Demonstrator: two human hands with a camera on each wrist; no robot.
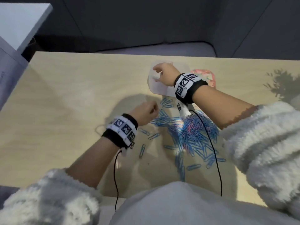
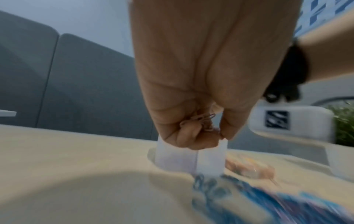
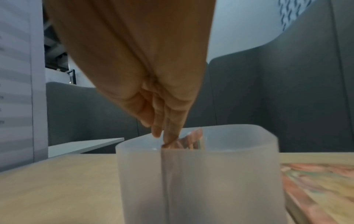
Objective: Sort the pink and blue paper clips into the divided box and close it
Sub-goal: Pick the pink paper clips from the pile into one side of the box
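Note:
A translucent divided box [image 1: 158,89] stands open at the far middle of the wooden table [image 1: 65,98]. My right hand [image 1: 158,70] hovers over its left side. In the right wrist view the fingers [image 3: 173,121] point down, bunched together at the box [image 3: 210,174] rim; whether they pinch a clip does not show. My left hand [image 1: 152,109] is curled just left of the clip pile [image 1: 191,132], which is mostly blue with some pink. In the left wrist view that hand [image 2: 206,133] grips several pink paper clips [image 2: 207,119] in its palm.
The box's patterned pink lid [image 1: 209,77] lies flat right of the box. Loose blue clips [image 1: 142,150] are scattered toward the table's near edge. A potted plant [image 2: 341,121] stands at the far right. A grey sofa [image 1: 146,21] lies beyond the table, a white tabletop [image 1: 19,21] at the far left.

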